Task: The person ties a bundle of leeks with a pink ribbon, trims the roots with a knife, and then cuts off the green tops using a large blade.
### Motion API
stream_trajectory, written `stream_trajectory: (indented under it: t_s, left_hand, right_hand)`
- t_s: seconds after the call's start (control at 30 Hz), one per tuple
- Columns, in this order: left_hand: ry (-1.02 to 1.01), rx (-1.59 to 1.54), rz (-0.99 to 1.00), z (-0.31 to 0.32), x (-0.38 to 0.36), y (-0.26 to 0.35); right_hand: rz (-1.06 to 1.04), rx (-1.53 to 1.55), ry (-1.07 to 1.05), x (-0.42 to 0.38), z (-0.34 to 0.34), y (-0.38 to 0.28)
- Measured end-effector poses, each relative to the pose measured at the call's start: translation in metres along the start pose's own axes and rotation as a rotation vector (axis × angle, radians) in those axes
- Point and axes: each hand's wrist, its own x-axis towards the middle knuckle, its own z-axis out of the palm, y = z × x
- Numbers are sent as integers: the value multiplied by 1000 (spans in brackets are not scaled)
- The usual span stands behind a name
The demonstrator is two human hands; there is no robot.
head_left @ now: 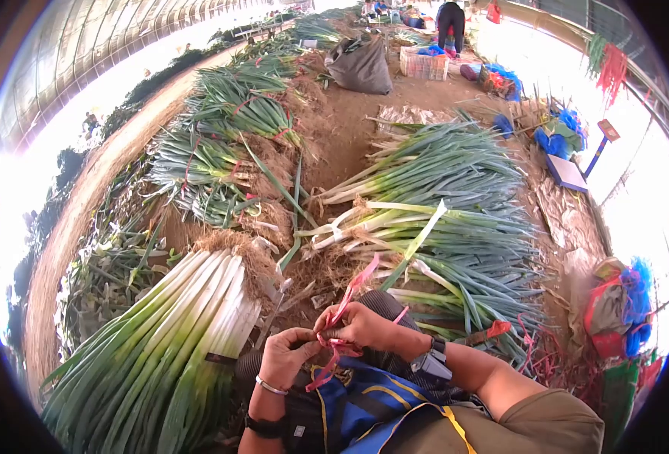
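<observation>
Both hands are together over my lap, working a pink plastic strip (347, 299). My right hand (357, 327) is closed round it, with one end standing up above the fist and a loop hanging below. Just to the left, my left hand (283, 358) pinches the strip between thumb and fingertips. Close beside my left hand lies a thick pile of long green onions (190, 303), white stalks and roots pointing away from me. On the right spreads another heap of green onions (455, 170), its leaves to the right.
Tied onion bundles (247, 113) line the left side. A dark sack (359, 66) and a white crate (424, 63) stand farther back, near a standing person (450, 26). A platform scale (567, 172) is at the right, with a red and blue bag (614, 310) nearer me.
</observation>
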Motion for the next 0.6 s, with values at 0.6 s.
stream_trajectory:
  t_s: [0.6]
  left_hand:
    - [17, 450, 211, 3, -20, 11]
  right_hand:
    - [75, -86, 362, 0, -8, -26]
